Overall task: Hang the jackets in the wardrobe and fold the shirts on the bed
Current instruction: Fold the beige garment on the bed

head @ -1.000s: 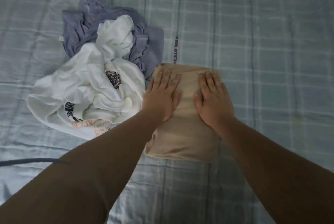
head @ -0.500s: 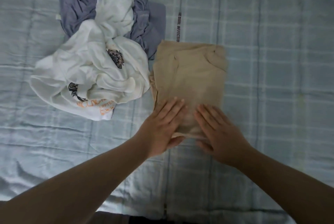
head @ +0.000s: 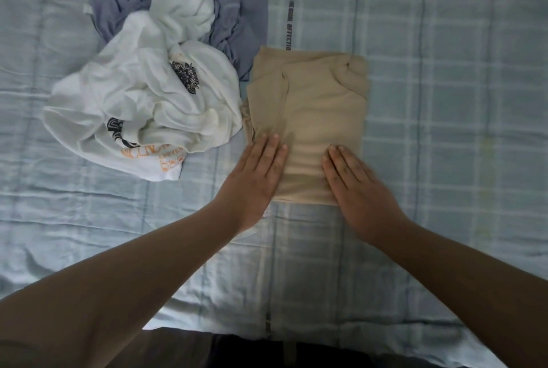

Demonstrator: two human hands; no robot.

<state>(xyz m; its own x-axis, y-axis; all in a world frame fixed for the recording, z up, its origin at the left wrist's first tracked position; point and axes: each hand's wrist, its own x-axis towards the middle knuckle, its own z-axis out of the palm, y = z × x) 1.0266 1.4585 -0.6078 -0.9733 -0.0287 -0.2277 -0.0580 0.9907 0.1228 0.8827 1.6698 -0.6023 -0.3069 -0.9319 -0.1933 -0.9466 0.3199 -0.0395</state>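
- A pale blue checked bed [head: 444,249] fills the frame.
- Lower centre: the left hand [head: 255,177] and right hand [head: 355,186] press flat, fingers straight, on the near end of the folded beige shirt [head: 320,106].
- Its long axis runs away from them, up-frame; both hands are equally near.
- Upper left: a crumpled white shirt [head: 142,106] and a grey garment [head: 237,29].

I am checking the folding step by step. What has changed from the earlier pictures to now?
Both hands slid along the folded tan shirt from its far end toward the person; the left hand and right hand now press flat on its near end. Nothing was gripped or let go. The tan shirt, the crumpled white shirt and the grey-blue shirt stayed in place on the bed.
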